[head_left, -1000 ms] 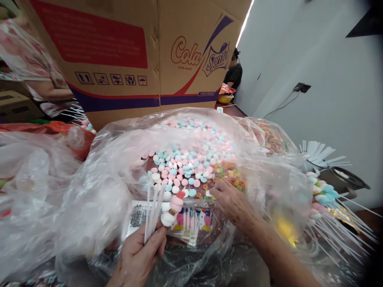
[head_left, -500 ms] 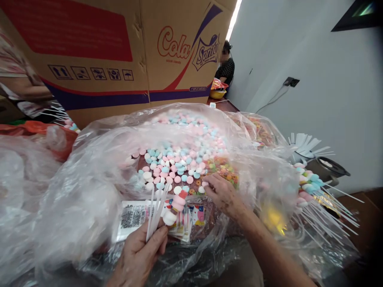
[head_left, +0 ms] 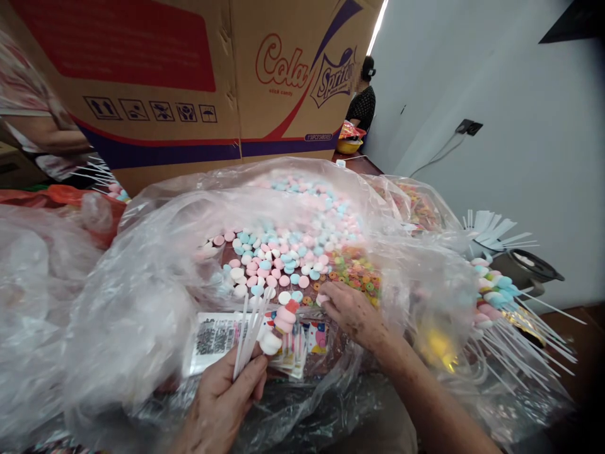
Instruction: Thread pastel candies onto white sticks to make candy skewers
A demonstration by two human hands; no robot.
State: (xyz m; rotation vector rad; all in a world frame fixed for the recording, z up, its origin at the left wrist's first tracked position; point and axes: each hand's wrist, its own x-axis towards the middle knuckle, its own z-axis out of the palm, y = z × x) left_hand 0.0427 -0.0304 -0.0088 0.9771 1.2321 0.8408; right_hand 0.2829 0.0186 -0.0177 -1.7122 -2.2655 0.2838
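My left hand (head_left: 222,403) grips a small bundle of white plastic sticks (head_left: 249,328); one of them carries a stack of white, pink and red candies (head_left: 280,325). My right hand (head_left: 352,312) reaches into an open clear plastic bag (head_left: 155,277) and pinches a pink candy at its fingertips. Loose pink, blue and white round candies (head_left: 283,252) fill the bag, with small coloured ring candies (head_left: 359,271) just beyond my right hand. Printed packets with a QR label (head_left: 217,337) lie under the bag's front edge.
A large Cola Sprite cardboard box (head_left: 189,88) stands behind the bag. Finished candy sticks (head_left: 501,302) pile at the right beside a fan of empty white sticks (head_left: 491,230). More clear bags (head_left: 33,284) lie left. One person sits far back, another works at the left.
My right hand has drawn back slightly toward me among the candies. My left hand keeps its hold on the sticks. The camera view has shifted a little.
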